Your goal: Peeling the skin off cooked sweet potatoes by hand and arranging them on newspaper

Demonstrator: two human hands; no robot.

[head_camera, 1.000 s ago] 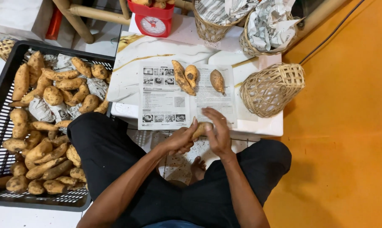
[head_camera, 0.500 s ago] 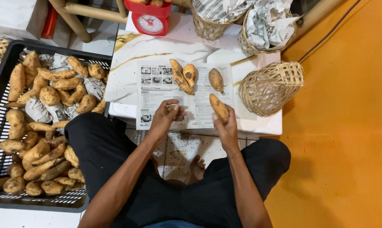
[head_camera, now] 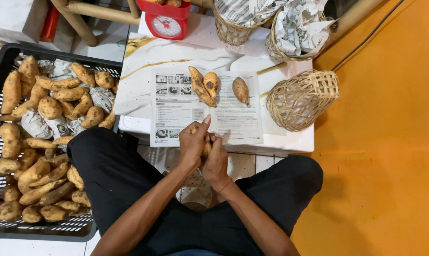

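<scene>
Over the white table's (head_camera: 143, 61) near edge, both hands (left (head_camera: 192, 142), right (head_camera: 216, 161)) clasp one sweet potato (head_camera: 206, 148), forearms converging.

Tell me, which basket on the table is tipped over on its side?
The empty woven basket at the table's right edge. It lies on its side, while the other two baskets behind it stand upright, stuffed with newspaper.

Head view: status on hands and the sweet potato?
Left hand and right hand both clasp one tan sweet potato. Held over printed paper sheet. Nothing blocking.
</scene>
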